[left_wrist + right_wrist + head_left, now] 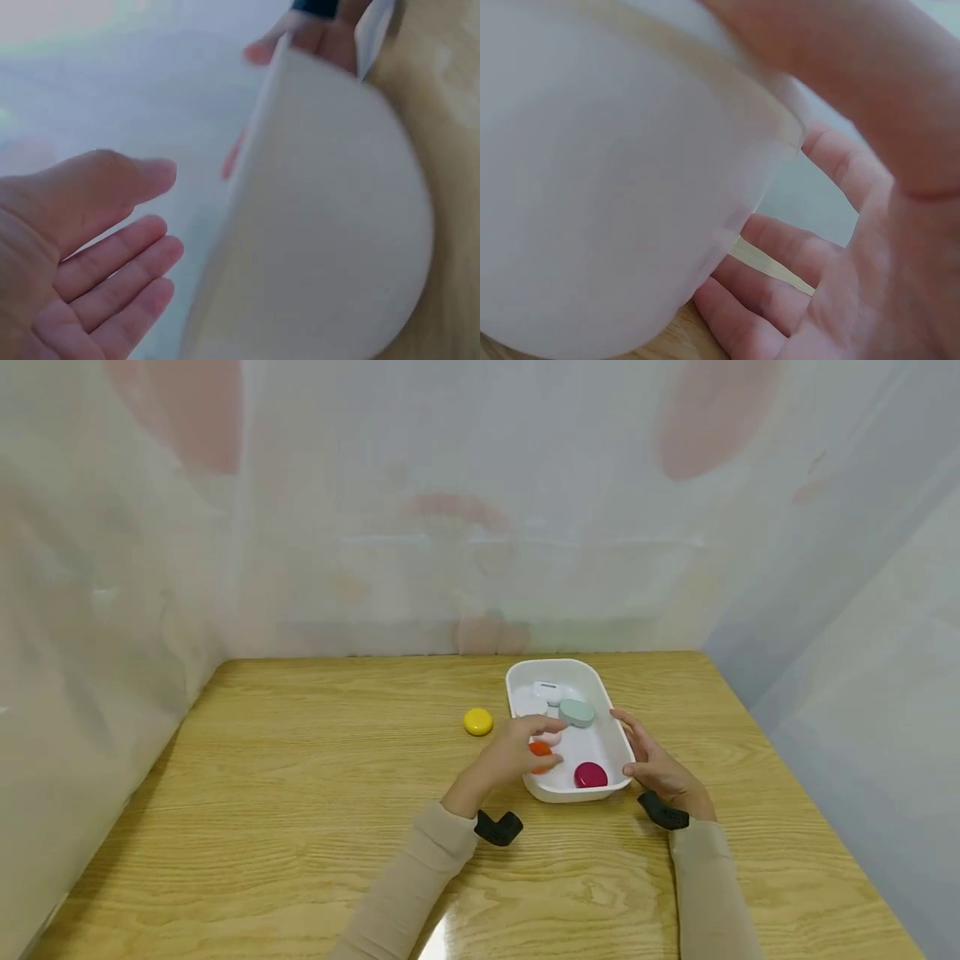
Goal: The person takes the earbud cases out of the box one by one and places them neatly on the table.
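A white plastic container (pixel 569 797) with rounded corners stands on the table. My right hand (pixel 660 768) holds its right side, with the thumb at the rim and the other fingers against the outer wall. Over the container's left side hangs my left hand (pixel 517 750), thumb and fingers spread apart with nothing visible between them. Beneath that hand lies an orange round piece (pixel 540 749), partly hidden. Inside the container are also a magenta round piece (pixel 591 775), a grey-green oval case (pixel 576 712), a pale pink round piece (pixel 551 738) and a small white case (pixel 547 692).
A glossy yellow round piece (pixel 477 722) lies on the wooden table (pixel 300 777), left of the container. White sheeting (pixel 480 568) with faded red shapes closes off the back and both sides.
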`<state>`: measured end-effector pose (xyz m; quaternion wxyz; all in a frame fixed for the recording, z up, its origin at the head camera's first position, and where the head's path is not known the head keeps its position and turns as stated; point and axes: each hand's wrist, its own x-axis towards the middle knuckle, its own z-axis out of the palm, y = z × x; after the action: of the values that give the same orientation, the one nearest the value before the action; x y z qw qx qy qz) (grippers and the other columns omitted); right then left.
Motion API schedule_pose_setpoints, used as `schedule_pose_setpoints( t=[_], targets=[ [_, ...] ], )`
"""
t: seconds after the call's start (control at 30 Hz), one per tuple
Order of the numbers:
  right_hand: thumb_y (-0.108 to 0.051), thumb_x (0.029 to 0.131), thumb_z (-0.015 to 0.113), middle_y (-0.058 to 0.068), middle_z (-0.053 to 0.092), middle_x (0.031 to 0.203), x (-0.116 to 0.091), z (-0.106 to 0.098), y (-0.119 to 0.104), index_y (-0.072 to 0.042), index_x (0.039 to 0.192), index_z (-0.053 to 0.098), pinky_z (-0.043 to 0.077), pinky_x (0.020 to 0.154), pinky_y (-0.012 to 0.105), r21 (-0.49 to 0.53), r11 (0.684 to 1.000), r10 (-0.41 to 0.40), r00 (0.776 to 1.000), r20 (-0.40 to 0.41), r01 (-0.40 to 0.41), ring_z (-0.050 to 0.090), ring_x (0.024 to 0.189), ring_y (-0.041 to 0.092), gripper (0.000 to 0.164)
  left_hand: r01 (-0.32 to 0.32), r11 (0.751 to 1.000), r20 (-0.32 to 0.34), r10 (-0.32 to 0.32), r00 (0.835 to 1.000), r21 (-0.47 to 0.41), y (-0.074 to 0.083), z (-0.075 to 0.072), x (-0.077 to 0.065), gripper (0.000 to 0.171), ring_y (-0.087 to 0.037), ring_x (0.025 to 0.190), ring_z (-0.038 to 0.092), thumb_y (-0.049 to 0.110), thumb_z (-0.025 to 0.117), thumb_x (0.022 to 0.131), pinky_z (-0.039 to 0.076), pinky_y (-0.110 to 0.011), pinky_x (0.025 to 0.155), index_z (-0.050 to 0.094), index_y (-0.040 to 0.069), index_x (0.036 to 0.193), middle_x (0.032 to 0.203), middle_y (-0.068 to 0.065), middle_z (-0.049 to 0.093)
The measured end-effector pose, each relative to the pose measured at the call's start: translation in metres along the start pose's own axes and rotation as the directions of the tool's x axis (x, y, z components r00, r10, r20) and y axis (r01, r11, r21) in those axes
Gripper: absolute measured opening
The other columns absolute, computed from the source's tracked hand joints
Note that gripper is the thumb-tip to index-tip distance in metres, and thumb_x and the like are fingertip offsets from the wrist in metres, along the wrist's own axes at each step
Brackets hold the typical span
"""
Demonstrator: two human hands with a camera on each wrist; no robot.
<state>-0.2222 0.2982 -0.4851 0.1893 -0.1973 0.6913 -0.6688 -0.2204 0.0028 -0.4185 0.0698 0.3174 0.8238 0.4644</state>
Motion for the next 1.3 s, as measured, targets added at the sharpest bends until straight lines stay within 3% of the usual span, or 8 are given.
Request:
schedule_pose_setpoints(
  t=[0.17,0.33,0.53,0.73,0.97,1.1,1.3],
  targets=[
    [-0.015,0.089,0.066,-0.005,0.02,0.154,0.0,-0.001,0.0,-0.024,0.154,0.009,0.051,0.097,0.019,-0.001,1.0,-0.017,1.0,0.018,0.017,0.043,0.124,0.002,0.086,-0.093,0.985,0.144,0.072,0.987,0.146,0.003,0.02,0.014,0.047,-0.022,0.116,0.063,0.014,0.076,0.082,0.051,-0.028,0.103,0.062,0.003,0.126,0.126,-0.01,0.067],
    [-0.015,0.09,0.066,-0.003,0.018,0.155,0.0,0.0,0.0,-0.024,0.154,0.009,0.051,0.097,0.019,0.016,1.0,-0.022,0.999,0.03,0.022,0.044,0.125,0.001,0.087,-0.078,0.962,0.229,0.016,0.973,0.261,0.004,0.036,0.03,0.047,-0.013,0.114,0.064,0.018,0.077,0.081,0.049,-0.018,0.101,0.064,0.009,0.126,0.124,-0.003,0.069],
    [-0.012,0.089,0.067,-0.001,0.016,0.157,-0.001,-0.001,0.001,-0.025,0.154,0.01,0.05,0.098,0.018,0.027,1.0,-0.011,1.0,0.021,0.011,0.042,0.127,-0.001,0.087,-0.069,0.952,0.291,-0.021,0.957,0.298,0.006,0.051,0.041,0.046,-0.012,0.119,0.061,0.017,0.075,0.084,0.047,-0.015,0.102,0.063,0.01,0.128,0.128,-0.002,0.067],
    [-0.014,0.09,0.066,-0.002,0.015,0.158,-0.001,-0.001,0.0,-0.025,0.154,0.009,0.048,0.098,0.017,0.011,1.0,0.001,1.0,0.017,-0.001,0.041,0.127,0.001,0.086,-0.021,0.933,0.311,-0.099,0.945,0.36,0.007,0.057,0.044,0.044,-0.008,0.113,0.06,0.013,0.073,0.085,0.046,-0.013,0.099,0.063,0.012,0.127,0.128,0.001,0.066],
    [-0.017,0.091,0.065,-0.01,0.018,0.154,-0.002,-0.002,-0.001,-0.026,0.154,0.01,0.048,0.098,0.016,0.01,1.0,-0.017,1.0,0.026,0.017,0.041,0.127,-0.001,0.084,-0.077,0.9,0.34,-0.082,0.937,0.429,0.007,0.058,0.047,0.039,-0.01,0.107,0.06,0.008,0.07,0.086,0.046,-0.013,0.096,0.065,0.012,0.125,0.126,0.001,0.068],
    [-0.018,0.091,0.065,-0.012,0.018,0.153,-0.003,-0.002,-0.001,-0.027,0.154,0.01,0.047,0.099,0.015,0.003,1.0,-0.018,0.999,0.027,0.018,0.041,0.127,-0.003,0.084,-0.083,0.897,0.341,-0.078,0.937,0.434,0.008,0.059,0.046,0.037,-0.009,0.106,0.06,0.009,0.07,0.087,0.046,-0.012,0.095,0.066,0.012,0.123,0.124,0.001,0.068],
    [-0.018,0.091,0.066,-0.014,0.019,0.152,-0.002,-0.001,0.0,-0.028,0.154,0.01,0.047,0.099,0.015,-0.001,1.0,-0.013,1.0,0.024,0.013,0.042,0.127,-0.004,0.085,-0.048,0.915,0.302,-0.082,0.95,0.4,0.007,0.057,0.044,0.043,-0.009,0.102,0.06,0.013,0.076,0.082,0.047,-0.012,0.092,0.066,0.012,0.123,0.122,0.001,0.069]
  ],
)
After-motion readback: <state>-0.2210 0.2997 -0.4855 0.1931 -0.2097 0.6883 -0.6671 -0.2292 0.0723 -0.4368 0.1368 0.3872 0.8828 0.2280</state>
